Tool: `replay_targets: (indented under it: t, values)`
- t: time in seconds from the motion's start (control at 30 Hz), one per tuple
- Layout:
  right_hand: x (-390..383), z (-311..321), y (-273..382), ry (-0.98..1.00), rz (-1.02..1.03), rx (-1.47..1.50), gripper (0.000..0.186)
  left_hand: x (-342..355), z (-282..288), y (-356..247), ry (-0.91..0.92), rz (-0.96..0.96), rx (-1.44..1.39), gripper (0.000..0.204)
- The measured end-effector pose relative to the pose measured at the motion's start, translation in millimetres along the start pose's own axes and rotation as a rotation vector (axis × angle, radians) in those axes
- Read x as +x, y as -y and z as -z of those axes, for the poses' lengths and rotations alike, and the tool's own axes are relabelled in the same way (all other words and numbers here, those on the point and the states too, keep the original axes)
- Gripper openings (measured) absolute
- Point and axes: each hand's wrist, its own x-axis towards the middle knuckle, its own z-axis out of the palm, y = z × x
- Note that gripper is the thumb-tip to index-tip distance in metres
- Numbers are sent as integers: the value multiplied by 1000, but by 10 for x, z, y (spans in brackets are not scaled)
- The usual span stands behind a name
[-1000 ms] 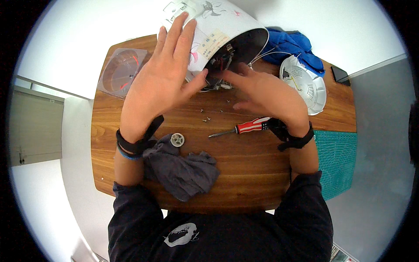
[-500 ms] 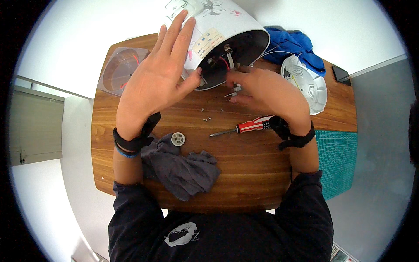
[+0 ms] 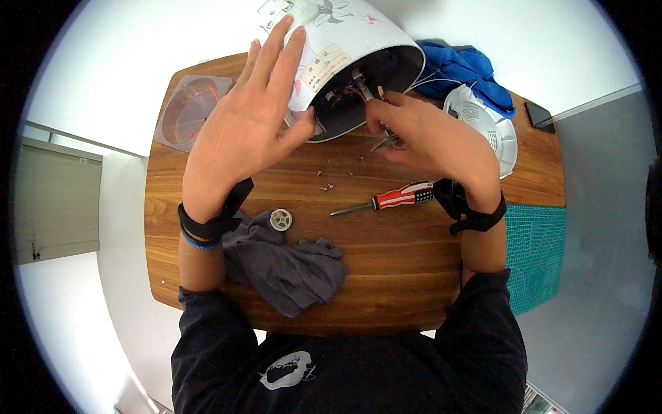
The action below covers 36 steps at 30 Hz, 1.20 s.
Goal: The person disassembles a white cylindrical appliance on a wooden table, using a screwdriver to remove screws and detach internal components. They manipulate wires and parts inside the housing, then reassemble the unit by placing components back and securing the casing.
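Observation:
A white appliance housing (image 3: 376, 34) with printed flowers lies tipped on its side at the table's far edge, its dark open end facing me. My left hand (image 3: 252, 121) rests against its side, fingers stretched out and thumb at the rim. Just outside the opening, my right hand (image 3: 431, 131) has its fingers closed on a small metal part (image 3: 385, 143), partly hidden by the fingers. A metal strip (image 3: 361, 84) and thin red wires show inside the housing, near these fingertips. Whether the strip joins the held part, I cannot tell.
Several small screws (image 3: 324, 188) lie before the housing, with a screwdriver (image 3: 403, 196) closer to me. A grey cloth (image 3: 293, 276) and round white piece (image 3: 281, 220) sit nearer. Around them are a clear container (image 3: 186, 114), white vented cover (image 3: 507, 141), blue cloth (image 3: 462, 72), phone (image 3: 539, 118) and green mat (image 3: 534, 255).
My right hand has shifted slightly right and turned, drawing the small metal part a little away from the opening. My left hand stays against the housing, which has barely moved.

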Motion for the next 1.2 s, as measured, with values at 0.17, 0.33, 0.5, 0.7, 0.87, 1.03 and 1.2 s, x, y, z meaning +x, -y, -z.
replay_targets:
  t: [0.17, 0.33, 0.5, 0.7, 0.87, 1.03, 1.2]
  values:
    - [-24, -38, 5, -48, 28, 3, 42, -2, -18, -2, -7, -2, 15, 88]
    - [-12, -46, -30, -60, 63, 2, 45, 13, -8, -4, -20, -33, 17, 90]
    - [-6, -75, -97, -57, 71, -16, 45, 10, -12, -4, -20, -35, 24, 91]
    - [4, -110, -126, -61, 59, -43, 46, -21, -25, 8, -5, -1, 38, 96]
    - [15, -112, -117, -46, 70, -29, 48, -20, -30, 6, -12, -9, 51, 96]
    - [27, -119, -86, -62, 52, -28, 48, -16, -19, 2, -18, -11, 32, 96]
    - [38, -171, -127, -51, 49, -8, 47, -24, -18, -3, -15, -9, 31, 96]
